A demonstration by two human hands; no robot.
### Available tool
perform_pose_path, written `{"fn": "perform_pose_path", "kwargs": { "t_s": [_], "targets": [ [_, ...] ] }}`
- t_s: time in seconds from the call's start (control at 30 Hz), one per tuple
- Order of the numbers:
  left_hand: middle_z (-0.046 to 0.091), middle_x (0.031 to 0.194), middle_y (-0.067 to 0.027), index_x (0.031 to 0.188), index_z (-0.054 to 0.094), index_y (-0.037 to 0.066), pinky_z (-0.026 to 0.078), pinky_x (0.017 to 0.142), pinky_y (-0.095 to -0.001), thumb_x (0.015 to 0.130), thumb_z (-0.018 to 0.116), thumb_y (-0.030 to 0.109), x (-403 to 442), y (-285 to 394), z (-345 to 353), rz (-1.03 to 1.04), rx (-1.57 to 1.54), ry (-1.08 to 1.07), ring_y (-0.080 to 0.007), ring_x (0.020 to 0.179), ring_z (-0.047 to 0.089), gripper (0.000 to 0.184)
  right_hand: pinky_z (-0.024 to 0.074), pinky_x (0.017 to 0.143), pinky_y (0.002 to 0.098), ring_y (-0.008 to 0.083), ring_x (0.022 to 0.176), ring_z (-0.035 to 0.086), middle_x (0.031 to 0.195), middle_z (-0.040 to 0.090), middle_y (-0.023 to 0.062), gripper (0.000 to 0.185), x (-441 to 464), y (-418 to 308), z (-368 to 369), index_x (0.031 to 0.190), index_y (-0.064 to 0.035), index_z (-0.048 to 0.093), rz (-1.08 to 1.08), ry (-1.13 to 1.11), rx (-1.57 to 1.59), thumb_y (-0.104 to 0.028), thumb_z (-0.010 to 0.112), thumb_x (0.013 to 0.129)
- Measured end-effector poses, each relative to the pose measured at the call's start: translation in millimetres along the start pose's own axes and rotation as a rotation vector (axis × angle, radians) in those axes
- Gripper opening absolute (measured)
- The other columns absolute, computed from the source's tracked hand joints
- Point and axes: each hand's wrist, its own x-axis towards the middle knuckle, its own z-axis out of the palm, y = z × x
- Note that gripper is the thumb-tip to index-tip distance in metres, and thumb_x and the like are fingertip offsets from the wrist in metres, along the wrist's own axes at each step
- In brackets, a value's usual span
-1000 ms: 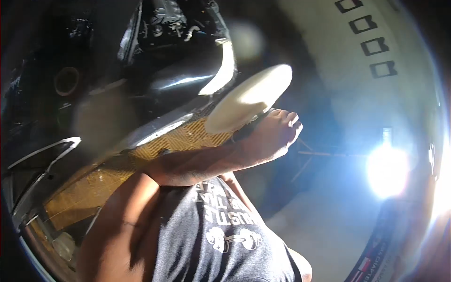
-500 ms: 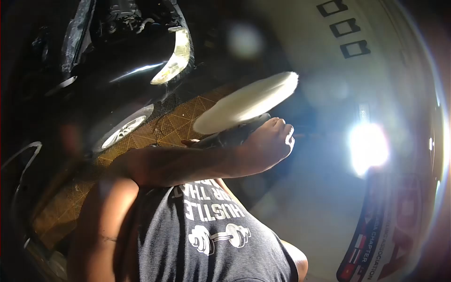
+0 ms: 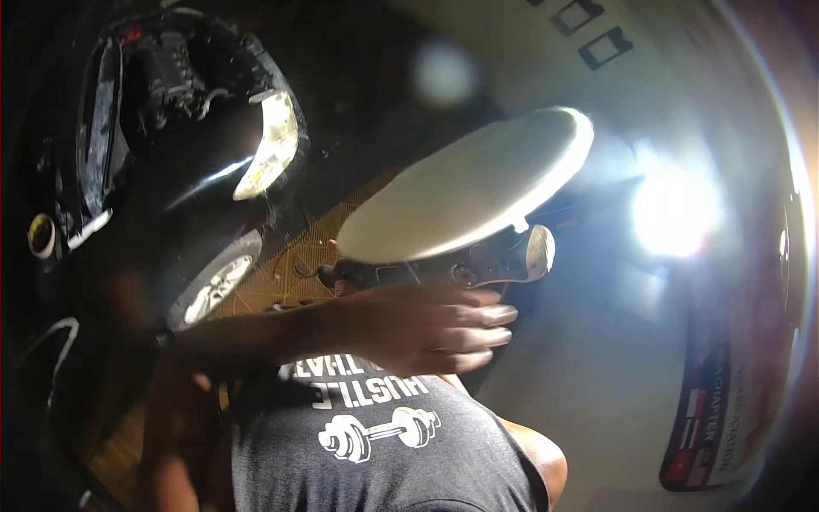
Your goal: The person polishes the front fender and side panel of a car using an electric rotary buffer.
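One polisher [image 3: 426, 271] shows; left hand [image 3: 435, 331] curls beside it, right hand [image 3: 341, 287] is mostly hidden; grips, work done and left cannot be told.

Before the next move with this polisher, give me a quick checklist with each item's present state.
1. Left grip wrapped around the black polisher's front end: not ok; its fingers are loosely bent below the tool.
2. White pad on the polisher's side away from the shirt: ok.
3. Pad stopped: cannot tell from a still.
4. Pad apart from the pale glossy panel: cannot tell; one view doesn't settle depth.
5. Pad clear of the sticker at lower right: ok.
6. Panel free of glare: not ok; a bright patch washes part out.
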Motion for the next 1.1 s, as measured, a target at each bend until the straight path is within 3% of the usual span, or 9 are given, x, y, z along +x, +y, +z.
{"fn": "perform_pose_path", "kwargs": {
  "t_s": [0.03, 0.17, 0.33, 0.4, 0.5, 0.57, 0.7, 0.8, 1.1],
  "targets": [
    [0.06, 0.118, -0.0148, 0.107, 0.062, 0.003, 0.044, 0.099, -0.0411, 0.086, 0.066, 0.019, -30, 4, -16, -0.045, 0.086, -0.054, -0.0302, 0.105, 0.06, 0.027, 0.0537, 0.08, 0.0318, 0.0177, 0.092, 0.064, 0.099, 0.067, 0.0073, 0.048, 5, -1, 1, 0.11, -0.001, 0.064, -0.015, -0.008, 0.008, -0.019, 0.084, 0.07],
    [0.061, 0.113, -0.0148, 0.114, 0.06, 0.004, 0.048, 0.09, -0.0419, 0.079, 0.076, 0.036, -111, 18, -36, -0.892, 0.013, -0.174, -0.0291, 0.099, 0.063, 0.05, 0.0539, 0.08, 0.0316, 0.0179, 0.092, 0.064, 0.098, 0.067, 0.0076, 0.047, 26, -14, 6, 0.11, -0.0008, 0.064, -0.091, -0.054, 0.05, -0.019, 0.083, 0.071],
    [0.054, 0.126, -0.017, 0.142, 0.034, 0.001, 0.046, 0.094, -0.0366, 0.066, 0.088, 0.032, -115, -28, 18, -1.129, -0.117, -0.071, -0.025, 0.105, 0.061, 0.099, 0.0541, 0.079, 0.0315, 0.0182, 0.092, 0.064, 0.098, 0.067, 0.0079, 0.045, 40, -24, 20, 0.109, -0.0005, 0.064, -0.147, -0.119, 0.089, -0.018, 0.083, 0.072],
    [0.058, 0.12, -0.0156, 0.135, 0.042, 0.0, 0.049, 0.088, -0.0342, 0.065, 0.088, 0.032, -85, -25, 15, -1.188, -0.058, -0.106, -0.0222, 0.1, 0.062, 0.09, 0.0542, 0.079, 0.0315, 0.0184, 0.092, 0.064, 0.098, 0.067, 0.008, 0.045, 44, -28, 22, 0.109, -0.0004, 0.063, -0.198, -0.181, 0.047, -0.018, 0.083, 0.073],
    [0.066, 0.103, -0.0125, 0.12, 0.056, 0.0, 0.053, 0.08, -0.0331, 0.066, 0.086, 0.028, -89, -31, 27, -1.168, -0.117, 0.131, -0.0198, 0.09, 0.065, 0.068, 0.0525, 0.085, 0.0336, 0.02, 0.098, 0.062, 0.104, 0.065, 0.0101, 0.048, 55, -23, 15, 0.115, 0.0004, 0.059, -0.348, -0.305, -0.155, -0.012, 0.08, 0.074],
    [0.068, 0.086, -0.0095, 0.102, 0.063, 0.001, 0.054, 0.072, -0.0343, 0.067, 0.084, 0.027, -81, -34, 32, -1.312, 0.057, 0.194, -0.0197, 0.079, 0.067, 0.049, 0.0499, 0.091, 0.0355, 0.0214, 0.103, 0.06, 0.108, 0.062, 0.0108, 0.056, 44, -46, 20, 0.119, 0.0007, 0.056, -0.083, -0.291, 0.02, -0.013, 0.083, 0.072],
    [0.068, 0.083, -0.0101, 0.096, 0.063, 0.002, 0.054, 0.068, -0.0348, 0.07, 0.081, 0.029, -83, -43, 44, -1.32, 0.243, 0.246, -0.0219, 0.073, 0.067, 0.042, 0.0374, 0.106, 0.0395, 0.0266, 0.122, 0.048, 0.125, 0.054, 0.0114, 0.069, 57, -18, 23, 0.134, 0.0, 0.044, -0.185, -0.282, 0.216, -0.017, 0.079, 0.077],
    [0.068, 0.083, -0.0096, 0.096, 0.064, 0.003, 0.054, 0.068, -0.0348, 0.071, 0.08, 0.031, -94, -52, 47, -1.282, 0.276, 0.196, -0.0215, 0.073, 0.067, 0.041, 0.0455, 0.098, 0.036, 0.0242, 0.116, 0.051, 0.121, 0.052, 0.0113, 0.071, 53, -24, 25, 0.136, -0.0005, 0.036, -0.135, -0.302, 0.358, -0.011, 0.077, 0.079],
    [0.069, 0.083, -0.009, 0.096, 0.065, 0.004, 0.054, 0.068, -0.0352, 0.072, 0.08, 0.035, -95, -54, 44, -1.349, 0.268, 0.165, -0.0221, 0.072, 0.068, 0.041, 0.0442, 0.097, 0.0343, 0.0207, 0.111, 0.052, 0.115, 0.054, 0.0083, 0.062, 60, -23, 22, 0.13, -0.0026, 0.043, -0.193, -0.284, 0.239, -0.01, 0.076, 0.079]
  ]
}}
